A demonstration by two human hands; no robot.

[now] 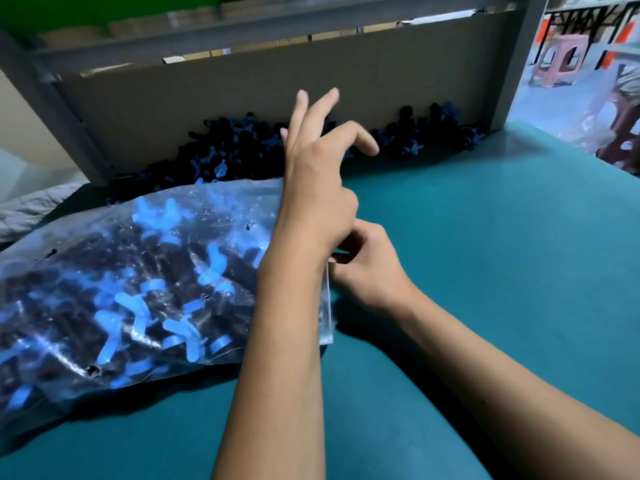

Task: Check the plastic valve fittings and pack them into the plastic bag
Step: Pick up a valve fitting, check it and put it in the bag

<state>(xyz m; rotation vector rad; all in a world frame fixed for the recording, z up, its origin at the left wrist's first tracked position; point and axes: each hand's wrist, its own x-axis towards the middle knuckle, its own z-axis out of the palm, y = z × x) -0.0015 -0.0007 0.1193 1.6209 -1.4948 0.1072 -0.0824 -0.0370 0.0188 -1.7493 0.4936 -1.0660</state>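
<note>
A clear plastic bag (145, 271) stuffed with black and blue valve fittings lies on its side at the left of the green table (485, 271). Its mouth edge (327, 317) points right. My left hand (318, 174) hovers over that edge with four fingers lifted and spread, and its thumb is tucked down by the mouth. Just below it, my right hand (367, 268) has curled fingers that pinch the mouth strip of the bag. A heap of loose valve fittings (235, 150) lies along the back of the table.
A cardboard wall (242, 88) in a grey metal frame (516, 64) closes off the back of the table. Crumpled grey plastic (31, 209) lies at the far left. Pink stools (557, 60) stand on the floor beyond the right edge.
</note>
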